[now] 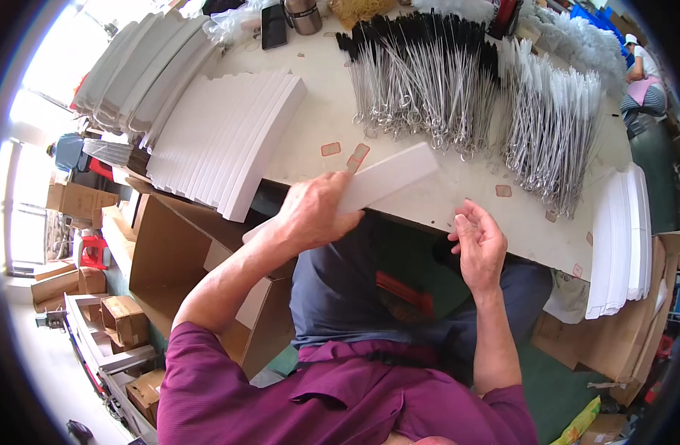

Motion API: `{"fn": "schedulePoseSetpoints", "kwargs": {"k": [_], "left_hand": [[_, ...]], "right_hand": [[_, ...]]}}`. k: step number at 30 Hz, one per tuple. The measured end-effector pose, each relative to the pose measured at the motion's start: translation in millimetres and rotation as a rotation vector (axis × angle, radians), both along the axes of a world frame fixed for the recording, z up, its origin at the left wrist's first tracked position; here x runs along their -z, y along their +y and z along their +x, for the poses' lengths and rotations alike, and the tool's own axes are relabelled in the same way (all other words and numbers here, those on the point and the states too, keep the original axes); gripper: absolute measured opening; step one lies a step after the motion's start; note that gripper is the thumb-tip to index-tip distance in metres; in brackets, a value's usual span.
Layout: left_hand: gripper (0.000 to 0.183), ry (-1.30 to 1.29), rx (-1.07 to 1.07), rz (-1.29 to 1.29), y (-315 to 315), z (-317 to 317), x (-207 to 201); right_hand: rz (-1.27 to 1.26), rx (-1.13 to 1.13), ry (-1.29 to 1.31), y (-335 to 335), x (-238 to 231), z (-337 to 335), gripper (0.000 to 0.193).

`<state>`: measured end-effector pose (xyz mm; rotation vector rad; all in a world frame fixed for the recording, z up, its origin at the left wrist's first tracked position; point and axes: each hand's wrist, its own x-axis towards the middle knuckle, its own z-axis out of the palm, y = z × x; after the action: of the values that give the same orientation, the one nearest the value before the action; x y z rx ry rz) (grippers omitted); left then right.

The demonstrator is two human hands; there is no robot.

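Note:
My left hand (315, 209) is closed round a long, narrow white box (393, 176), which slants up to the right over the table's front edge. My right hand (479, 243) is raised at that same edge, right of the box, with its fingers partly curled and apart and nothing seen in them. Beyond the hands lie wire-handled brushes with looped ends: a pile with black bristles (429, 81) and, right of it, a pile with white bristles (551, 126). A row of similar white boxes (228, 133) stands packed together on the left of the table.
Flat white box pieces (620, 241) are stacked at the table's right edge. Grey-white stacked sleeves (143, 70) fill the far left. A phone (274, 27) and a metal cup (304, 15) stand at the back. An open cardboard carton (169, 256) is below left. Another person (642, 78) works at far right.

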<state>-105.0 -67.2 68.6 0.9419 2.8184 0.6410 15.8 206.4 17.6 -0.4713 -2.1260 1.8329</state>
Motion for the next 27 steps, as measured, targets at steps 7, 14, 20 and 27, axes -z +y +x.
{"fn": "schedulePoseSetpoints", "kwargs": {"k": [7, 14, 20, 27], "left_hand": [[0.054, -0.020, -0.060, 0.040, -4.4, 2.5, -6.4], [0.060, 0.022, 0.220, -0.019, 28.1, -6.4, -4.1], [0.058, 0.171, 0.347, 0.045, 54.7, -28.6, 10.0], [0.037, 0.055, -0.203, 0.183, 20.9, -105.7, 16.1]], "right_hand": [[-0.059, -0.013, -0.051, 13.2, 4.3, 1.7, 0.028], [0.553, 0.105, 0.266, 15.2, -9.8, 5.7, 0.029], [1.049, -0.128, 0.238, 25.5, 0.9, -19.2, 0.052], [1.011, -0.112, 0.196, 20.3, 10.3, -26.5, 0.054]]}}
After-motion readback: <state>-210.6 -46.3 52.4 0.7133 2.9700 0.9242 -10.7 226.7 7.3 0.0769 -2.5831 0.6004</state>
